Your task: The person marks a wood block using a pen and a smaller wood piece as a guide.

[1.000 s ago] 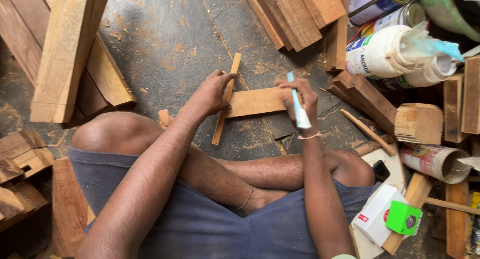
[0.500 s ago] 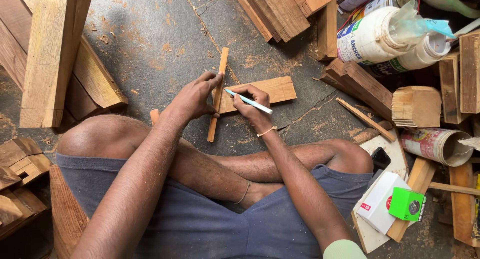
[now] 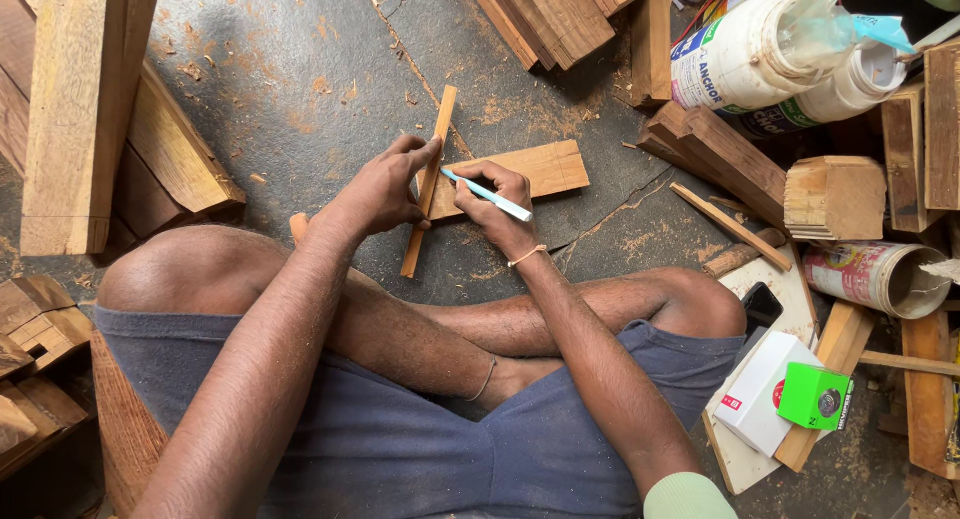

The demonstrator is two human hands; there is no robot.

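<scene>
Nearest, the person sits cross-legged on the floor (image 3: 300, 69), both forearms reaching forward over the knees. Just beyond them, the left hand (image 3: 385, 189) presses its fingers down on a thin wooden strip (image 3: 428, 184), pinning it flat. The strip's long axis runs away from the body, leaning slightly right at the far end, and it crosses over the near end of a flat board (image 3: 535, 167) that lies nearly crosswise, stretching off to the right. The right hand (image 3: 495, 194) is closed around a light blue pen (image 3: 487, 195), held in a writing pinch with its tip touching the strip's right edge where it meets the board. Both hands sit touching the strip, the left on its left side, the right just beside it over the board. Farther off lie stacked planks (image 3: 545, 14) and white glue bottles (image 3: 750, 49).
</scene>
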